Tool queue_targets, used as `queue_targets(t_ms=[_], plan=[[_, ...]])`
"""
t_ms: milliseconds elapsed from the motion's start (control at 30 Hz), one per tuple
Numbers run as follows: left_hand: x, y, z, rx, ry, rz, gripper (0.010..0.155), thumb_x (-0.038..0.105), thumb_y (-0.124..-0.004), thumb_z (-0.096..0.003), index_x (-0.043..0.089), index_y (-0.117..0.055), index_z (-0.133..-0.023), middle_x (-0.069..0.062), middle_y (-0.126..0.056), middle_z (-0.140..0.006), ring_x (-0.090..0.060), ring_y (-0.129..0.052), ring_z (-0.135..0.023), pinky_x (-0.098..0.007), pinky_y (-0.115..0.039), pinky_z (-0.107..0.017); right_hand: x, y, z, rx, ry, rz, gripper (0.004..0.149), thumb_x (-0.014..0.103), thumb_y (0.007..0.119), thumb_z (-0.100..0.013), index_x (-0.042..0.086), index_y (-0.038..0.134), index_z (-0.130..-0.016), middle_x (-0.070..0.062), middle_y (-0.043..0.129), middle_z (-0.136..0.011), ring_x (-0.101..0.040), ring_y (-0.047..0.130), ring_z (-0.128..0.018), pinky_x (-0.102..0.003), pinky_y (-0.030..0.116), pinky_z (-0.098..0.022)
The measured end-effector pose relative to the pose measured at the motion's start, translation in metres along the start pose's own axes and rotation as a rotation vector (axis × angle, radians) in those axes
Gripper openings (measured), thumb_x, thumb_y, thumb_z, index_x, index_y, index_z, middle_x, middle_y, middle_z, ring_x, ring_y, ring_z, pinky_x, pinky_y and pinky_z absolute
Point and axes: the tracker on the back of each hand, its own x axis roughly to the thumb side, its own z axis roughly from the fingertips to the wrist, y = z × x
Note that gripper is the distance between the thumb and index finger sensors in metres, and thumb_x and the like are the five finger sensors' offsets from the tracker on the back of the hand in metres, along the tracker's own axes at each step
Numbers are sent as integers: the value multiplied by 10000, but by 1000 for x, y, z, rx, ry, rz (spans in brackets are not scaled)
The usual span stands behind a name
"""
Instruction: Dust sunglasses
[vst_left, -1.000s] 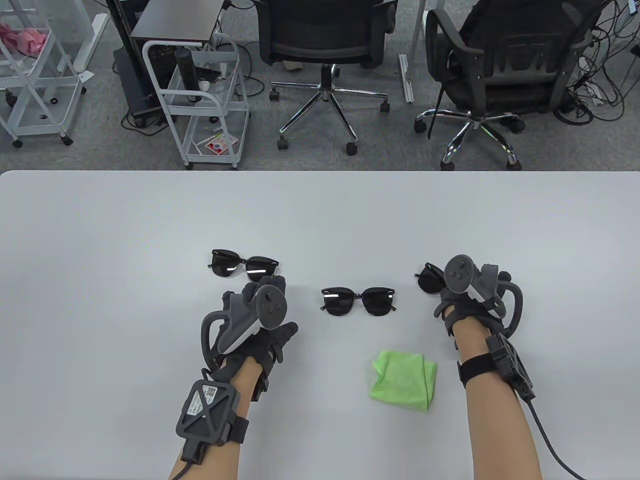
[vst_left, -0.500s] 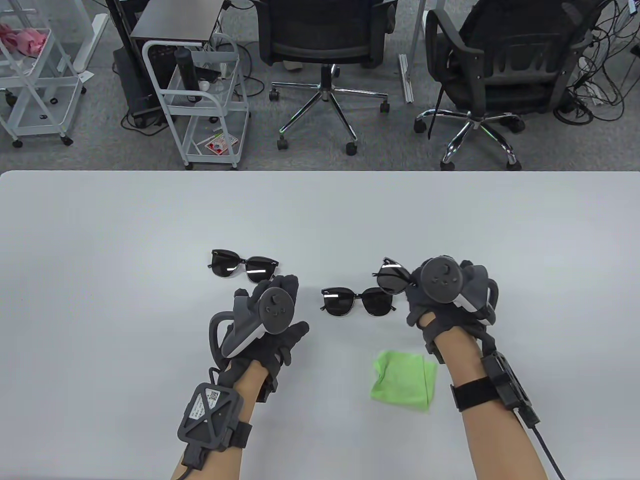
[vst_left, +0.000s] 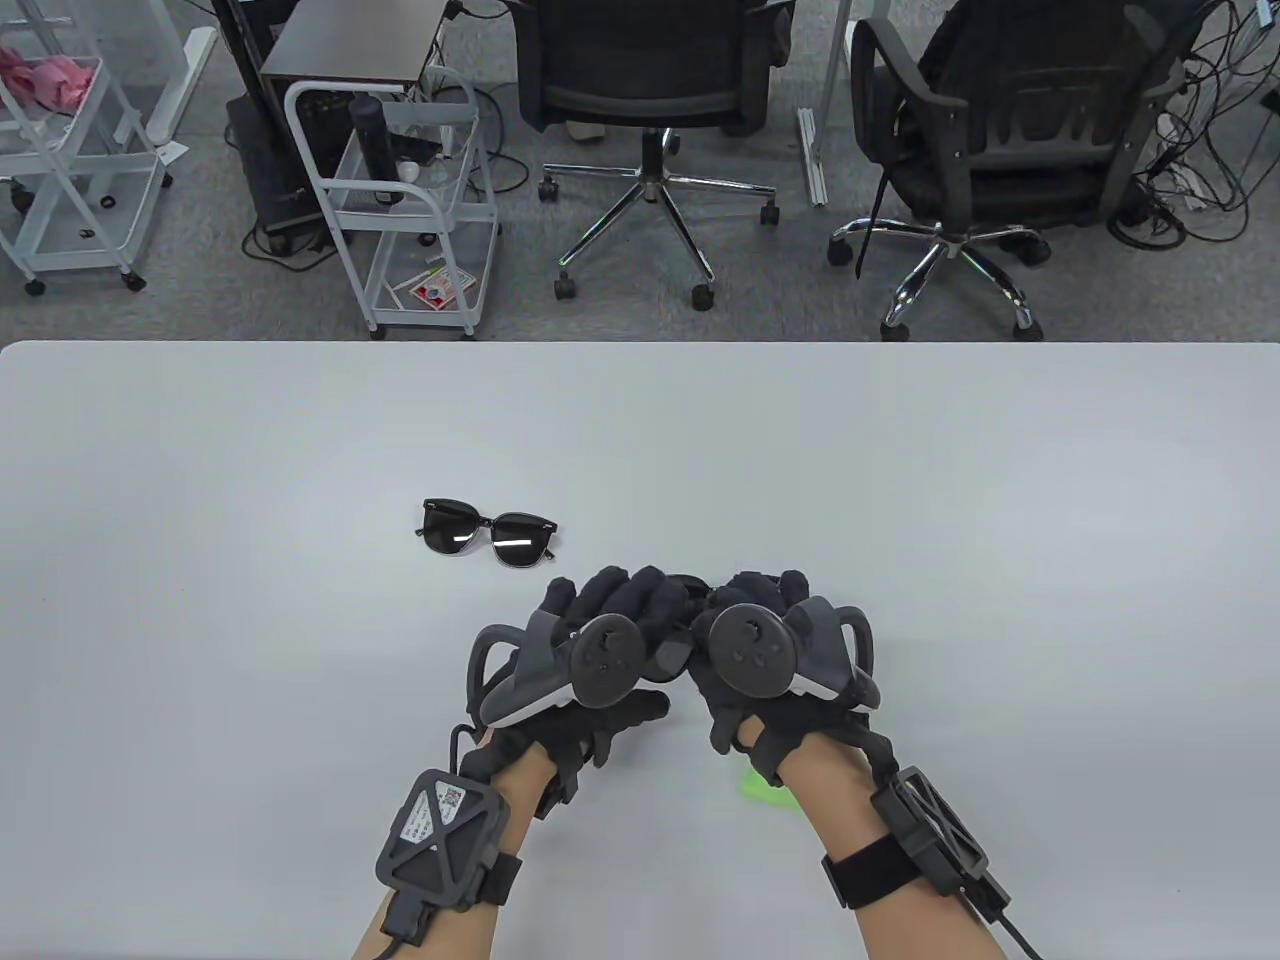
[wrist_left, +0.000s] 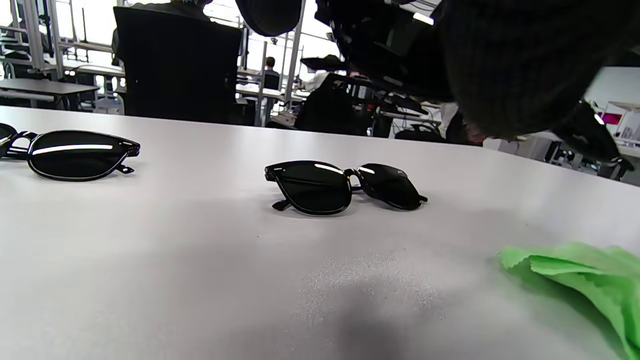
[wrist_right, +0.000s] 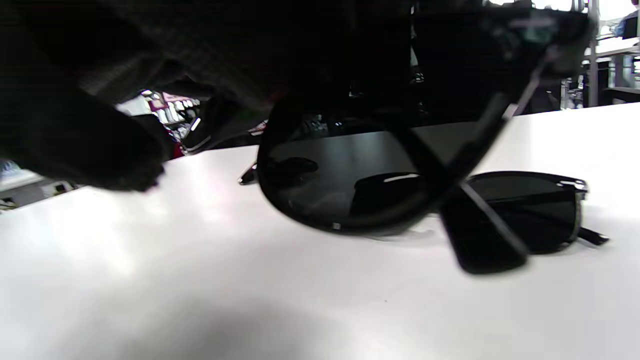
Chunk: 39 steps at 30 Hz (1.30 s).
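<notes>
both hands (vst_left: 680, 640) meet mid-table (vst_left: 200, 450) holding sunglasses (wrist_right: 350, 200); wide bare surface around.

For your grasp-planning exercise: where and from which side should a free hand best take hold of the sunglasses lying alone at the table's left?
Probably the bridge or upper frame rim of the left sunglasses, pinched from above. They lie flat and folded on the table, lenses up, so the thin frame is exposed from the top, and gripping there keeps fingers off the dark lenses. Nothing crowds them.
</notes>
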Motion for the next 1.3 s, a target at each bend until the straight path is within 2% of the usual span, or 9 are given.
queue_targets(t_ms=[100, 267, 467, 567, 733, 867, 967, 1133, 1300], plan=[[4, 2, 0, 44, 38, -63, 873, 618, -914, -262, 508, -507, -1027, 250, -652, -1083, -124, -735, -1071, -559, -514, -817, 1, 0, 3, 5, -14, -11, 439, 328, 878, -452, 44, 858, -785, -228, 761, -963, -542, 612, -925, -742, 373, -605], [12, 0, 1, 47, 11, -151, 1030, 636, -960, -203, 450, -411, -1054, 205, -569, -1119, -132, -721, -1074, -563, -510, -819, -1, -2, 3, -9, -17, -41, 434, 320, 868, -451, 34, 865, -777, -226, 782, -946, -535, 635, -919, -745, 385, -605], [17, 6, 6, 168, -2, -230, 917, 627, -952, -231, 480, -530, -1031, 225, -686, -1052, -76, -834, -989, -529, -566, -813, -7, -4, 5, -30, -14, -110, 431, 321, 865, -452, 45, 859, -783, -219, 777, -949, -539, 634, -916, -746, 386, -606], [17, 7, 5, 141, 1, -208, 909, 659, -956, -205, 463, -597, -1017, 211, -760, -1012, -67, -900, -938, -519, -592, -806, -10, -6, 5, -30, -19, -139, 430, 318, 873, -450, 52, 866, -786, -214, 780, -956, -526, 635, -929, -748, 381, -606], [11, 9, 3, 137, 47, -183, 911, 715, -922, -180, 393, -662, -992, 165, -847, -944, -72, -994, -843, -495, -637, -787, -23, -19, 10, -123, 3, -241, 573, 365, 870, -457, 73, 779, -941, -226, 719, -1024, -537, 615, -942, -745, 383, -609], [-9, 11, 3, 111, 133, 27, 925, 743, -865, -205, 332, -627, -998, 127, -851, -929, -87, -1045, -783, -476, -679, -764, -46, -39, 23, -370, 60, -405, 624, 406, 825, -481, 86, 697, -1001, -229, 672, -1054, -531, 611, -948, -744, 393, -614], [-27, 8, 3, 60, 162, 354, 929, 739, -845, -235, 304, -583, -1013, 104, -823, -946, -111, -1041, -795, -485, -682, -754, -62, -41, 31, -481, 129, -573, 595, 410, 780, -504, 89, 698, -999, -216, 695, -1043, -508, 654, -940, -735, 440, -620], [-35, -12, -2, -150, 58, 829, 934, 719, -810, -287, 272, -495, -1044, 59, -761, -1004, -168, -986, -881, -525, -643, -760, -65, -17, 20, -324, 112, -820, 558, 388, 781, -507, 80, 744, -971, -220, 749, -1011, -516, 701, -911, -741, 471, -610], [-25, -19, -4, -297, -60, 946, 930, 712, -795, -320, 271, -452, -1063, 57, -718, -1044, -187, -948, -925, -546, -629, -757, -43, -7, 11, -204, 24, -808, 511, 359, 816, -491, 77, 811, -918, -218, 760, -1004, -516, 705, -911, -746, 475, -606]])
